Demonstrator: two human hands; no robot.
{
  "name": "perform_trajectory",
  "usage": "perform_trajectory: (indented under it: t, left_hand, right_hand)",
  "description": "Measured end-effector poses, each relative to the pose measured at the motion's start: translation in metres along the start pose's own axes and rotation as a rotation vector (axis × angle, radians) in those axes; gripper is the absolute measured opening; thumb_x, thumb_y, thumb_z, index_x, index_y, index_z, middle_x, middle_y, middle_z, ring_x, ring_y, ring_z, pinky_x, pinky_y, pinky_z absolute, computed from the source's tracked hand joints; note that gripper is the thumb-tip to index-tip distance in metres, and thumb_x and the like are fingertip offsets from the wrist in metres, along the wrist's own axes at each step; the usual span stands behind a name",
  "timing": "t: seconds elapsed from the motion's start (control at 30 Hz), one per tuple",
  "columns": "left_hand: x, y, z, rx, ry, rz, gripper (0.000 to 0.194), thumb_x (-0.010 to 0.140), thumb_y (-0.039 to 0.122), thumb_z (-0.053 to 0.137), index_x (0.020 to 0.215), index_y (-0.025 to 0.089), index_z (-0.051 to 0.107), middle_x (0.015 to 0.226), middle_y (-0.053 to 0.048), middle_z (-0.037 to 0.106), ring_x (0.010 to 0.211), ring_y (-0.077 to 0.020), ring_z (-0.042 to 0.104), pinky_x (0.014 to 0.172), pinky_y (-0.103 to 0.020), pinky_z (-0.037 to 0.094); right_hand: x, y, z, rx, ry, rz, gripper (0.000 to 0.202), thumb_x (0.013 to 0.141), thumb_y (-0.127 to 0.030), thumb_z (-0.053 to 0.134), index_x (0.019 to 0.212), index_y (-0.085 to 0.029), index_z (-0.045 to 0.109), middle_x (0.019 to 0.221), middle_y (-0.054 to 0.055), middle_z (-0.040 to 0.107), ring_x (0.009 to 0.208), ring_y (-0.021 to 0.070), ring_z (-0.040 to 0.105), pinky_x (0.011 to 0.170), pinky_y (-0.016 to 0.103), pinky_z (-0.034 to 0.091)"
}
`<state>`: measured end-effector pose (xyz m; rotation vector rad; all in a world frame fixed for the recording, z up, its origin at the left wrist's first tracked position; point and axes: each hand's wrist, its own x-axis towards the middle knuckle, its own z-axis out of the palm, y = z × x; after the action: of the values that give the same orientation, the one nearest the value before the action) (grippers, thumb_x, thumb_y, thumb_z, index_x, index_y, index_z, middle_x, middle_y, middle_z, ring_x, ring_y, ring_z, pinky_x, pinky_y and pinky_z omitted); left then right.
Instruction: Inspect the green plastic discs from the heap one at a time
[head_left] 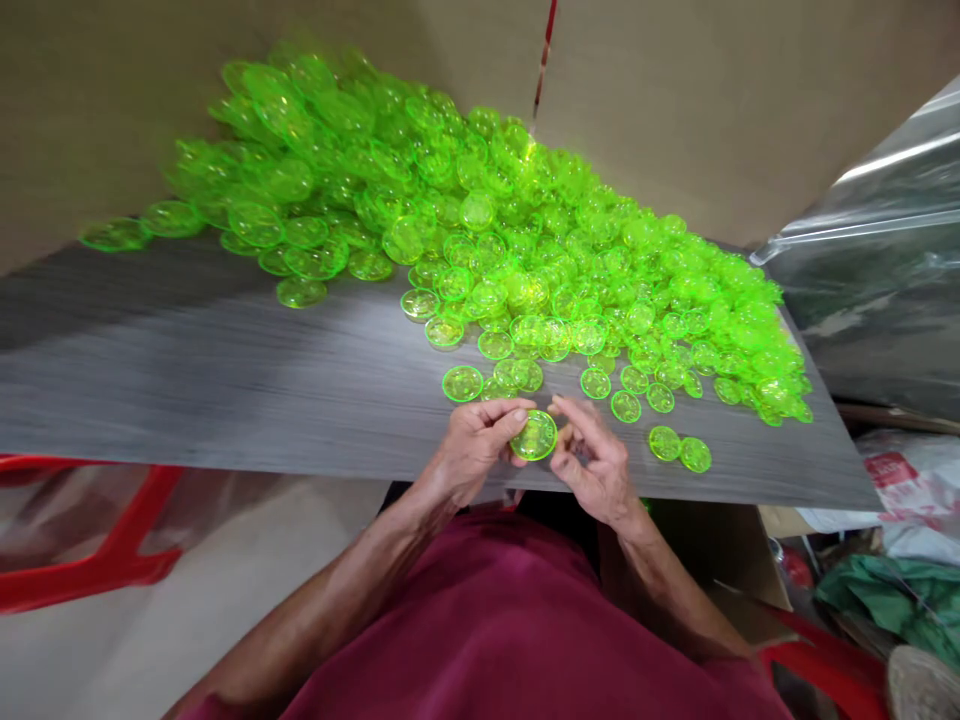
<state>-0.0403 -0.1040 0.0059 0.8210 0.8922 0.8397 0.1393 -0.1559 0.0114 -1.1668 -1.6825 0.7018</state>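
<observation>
A round, see-through lime-green plastic disc (535, 436) with a raised rim and a moulded pattern is pinched at its left edge by my left hand (480, 440), thumb on top. It is held just above the table's front edge, its face tilted up toward me. Close to the disc's right edge is my right hand (596, 455), its thumb and forefinger curved and apart, with no disc in them. Whether a fingertip touches the rim I cannot tell. Two similar discs (680, 450) lie to the right of my right hand, and several loose discs (510, 375) lie just beyond both hands.
A large heap of the same green discs (525, 240) spreads across the back of the grey wood-grain table (225, 380). Cardboard (697, 110) stands behind it. A red plastic stool (112, 540) is at lower left. Clear plastic sheeting (885, 240) and bags (900, 490) are at right.
</observation>
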Motion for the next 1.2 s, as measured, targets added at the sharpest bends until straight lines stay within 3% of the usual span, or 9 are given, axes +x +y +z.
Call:
perform_trajectory:
  t: [0.1,0.2,0.3,0.43,0.5,0.57,0.87,1.03,1.2]
  left_hand:
    - [0.000,0.009,-0.002,-0.114,-0.091,-0.155,0.051,0.062,0.049,0.093,0.093,0.011,0.078,0.074,-0.005,0.073,0.055,-0.0116,0.063,0.045,-0.021,0.053]
    - [-0.002,0.010,0.001,-0.130,-0.155,-0.206,0.049,0.062,0.050,0.093,0.088,0.012,0.076,0.067,-0.002,0.069,0.050,-0.0102,0.061,0.041,-0.020,0.051]
    - [-0.007,0.004,0.003,-0.043,-0.159,-0.174,0.050,0.074,0.058,0.083,0.090,0.012,0.074,0.065,-0.002,0.068,0.047,-0.0122,0.062,0.039,-0.021,0.050]
    - [-0.014,-0.008,-0.003,0.283,-0.041,0.272,0.043,0.094,0.056,0.064,0.101,0.016,0.079,0.089,-0.009,0.079,0.074,-0.0189,0.074,0.065,-0.030,0.062]
    - [-0.017,-0.013,-0.007,0.421,-0.047,0.574,0.034,0.095,0.047,0.066,0.107,0.019,0.080,0.105,-0.010,0.079,0.096,-0.0220,0.075,0.084,-0.036,0.063]
    - [-0.018,-0.016,-0.010,0.521,-0.068,0.784,0.028,0.095,0.040,0.070,0.113,0.021,0.079,0.110,-0.010,0.078,0.101,-0.0215,0.074,0.088,-0.035,0.063]
    - [-0.027,-0.013,-0.001,0.813,0.036,1.093,0.021,0.101,0.028,0.060,0.116,0.018,0.072,0.094,-0.007,0.076,0.084,-0.0160,0.072,0.077,-0.026,0.060]
    - [-0.029,-0.018,0.003,0.794,0.096,1.044,0.020,0.101,0.028,0.059,0.108,0.017,0.074,0.088,-0.007,0.075,0.080,-0.0165,0.070,0.073,-0.027,0.058]
    - [-0.021,-0.013,0.005,0.505,0.047,0.593,0.023,0.092,0.037,0.068,0.092,0.016,0.079,0.077,-0.005,0.074,0.070,-0.0155,0.066,0.067,-0.026,0.055]
  right_hand:
    - [0.004,-0.004,-0.010,-0.204,-0.123,-0.266,0.043,0.096,-0.036,0.070,0.137,-0.030,0.063,0.143,0.012,0.062,0.102,0.0198,0.070,0.077,0.035,0.062]
    - [0.009,-0.006,-0.013,-0.327,-0.128,-0.430,0.031,0.099,-0.021,0.061,0.129,-0.029,0.067,0.124,0.009,0.072,0.105,0.0207,0.071,0.086,0.040,0.062]
    - [0.009,-0.005,-0.012,-0.339,-0.128,-0.427,0.028,0.101,-0.023,0.059,0.128,-0.025,0.067,0.114,0.009,0.075,0.098,0.0200,0.073,0.081,0.036,0.063]
    - [0.005,-0.005,-0.010,-0.339,-0.078,-0.354,0.028,0.102,-0.028,0.058,0.129,-0.022,0.065,0.107,0.010,0.077,0.098,0.0214,0.075,0.082,0.036,0.064]
    - [0.002,-0.005,-0.008,-0.339,-0.038,-0.327,0.027,0.103,-0.028,0.057,0.128,-0.023,0.065,0.105,0.010,0.078,0.097,0.0216,0.076,0.083,0.036,0.063]
    - [-0.001,-0.006,-0.006,-0.334,-0.010,-0.305,0.027,0.102,-0.028,0.056,0.127,-0.024,0.066,0.105,0.009,0.078,0.095,0.0216,0.076,0.083,0.036,0.064]
    - [-0.009,-0.018,0.004,-0.359,0.058,-0.289,0.026,0.104,-0.030,0.049,0.124,-0.023,0.065,0.097,0.008,0.078,0.087,0.0221,0.075,0.078,0.035,0.062]
    - [-0.014,-0.018,0.014,-0.331,0.102,-0.209,0.024,0.104,-0.031,0.049,0.115,-0.023,0.068,0.087,0.006,0.075,0.078,0.0207,0.073,0.072,0.033,0.060]
    - [-0.014,-0.012,0.012,-0.210,0.088,0.016,0.024,0.102,-0.038,0.055,0.110,-0.022,0.072,0.089,0.004,0.076,0.077,0.0177,0.072,0.071,0.029,0.060]
